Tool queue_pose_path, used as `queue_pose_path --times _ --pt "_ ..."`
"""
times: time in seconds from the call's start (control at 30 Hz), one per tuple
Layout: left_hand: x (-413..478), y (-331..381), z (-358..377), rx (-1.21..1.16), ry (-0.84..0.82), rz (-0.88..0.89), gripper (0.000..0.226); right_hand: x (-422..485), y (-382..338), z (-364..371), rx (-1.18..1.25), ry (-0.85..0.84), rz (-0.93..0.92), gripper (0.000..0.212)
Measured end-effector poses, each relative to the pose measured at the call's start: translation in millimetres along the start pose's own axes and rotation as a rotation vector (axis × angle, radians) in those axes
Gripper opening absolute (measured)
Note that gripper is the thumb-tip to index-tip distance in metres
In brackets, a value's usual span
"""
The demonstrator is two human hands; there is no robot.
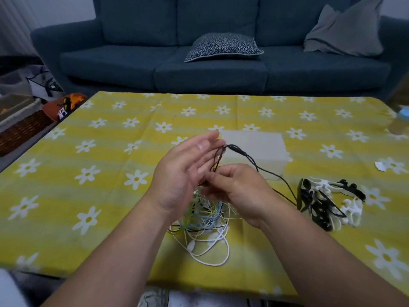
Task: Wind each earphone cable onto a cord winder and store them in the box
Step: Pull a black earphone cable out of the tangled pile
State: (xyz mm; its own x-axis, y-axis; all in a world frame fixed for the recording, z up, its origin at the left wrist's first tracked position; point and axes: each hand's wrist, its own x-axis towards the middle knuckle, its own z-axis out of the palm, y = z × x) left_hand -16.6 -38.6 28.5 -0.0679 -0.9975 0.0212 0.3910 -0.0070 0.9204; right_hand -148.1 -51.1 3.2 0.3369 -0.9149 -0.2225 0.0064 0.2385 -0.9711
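Note:
A tangle of earphone cables in white, blue, yellow and black lies on the table in front of me. My right hand pinches a black earphone cable above the tangle. That cable loops up past my fingers and trails right toward the cord winders. My left hand is raised beside it with straight fingers, its palm toward the cable loop. A heap of black and white cord winders lies to the right. The white box stands just behind my hands.
The table wears a yellow cloth with white daisies. A dark blue sofa with a patterned cushion stands behind it. A wicker basket and clutter are at the far left. A small white scrap lies at the right.

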Motion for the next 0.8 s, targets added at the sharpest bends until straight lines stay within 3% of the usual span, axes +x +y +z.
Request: queue_pose_path --times 0.1,0.17,0.23,0.47,0.57,0.67,0.8 --pt "5 -4 -10 0.526 0.111 0.082 0.051 2 -7 -3 0.144 0.154 -0.056 0.022" --pt "6 -11 -21 0.927 0.058 0.015 0.055 3 -14 -8 0.283 0.175 -0.091 0.024" --pt "8 -18 -32 1.136 0.074 -0.044 0.042 2 -19 -13 0.369 0.165 -0.121 0.025" --pt "13 -15 -52 1.219 0.271 -0.109 0.024 -3 -36 -27 0.607 0.170 -0.183 0.028" --pt "11 -14 -53 0.983 0.222 -0.178 0.020 -5 -40 -33 0.664 0.192 -0.173 0.028" --pt "8 -8 -57 0.808 0.195 -0.243 0.010 -5 -38 -39 0.558 0.335 -0.133 0.028" --pt "10 -4 -64 0.794 0.329 -0.166 0.011 -2 -36 -44 0.306 0.573 -0.188 0.029"
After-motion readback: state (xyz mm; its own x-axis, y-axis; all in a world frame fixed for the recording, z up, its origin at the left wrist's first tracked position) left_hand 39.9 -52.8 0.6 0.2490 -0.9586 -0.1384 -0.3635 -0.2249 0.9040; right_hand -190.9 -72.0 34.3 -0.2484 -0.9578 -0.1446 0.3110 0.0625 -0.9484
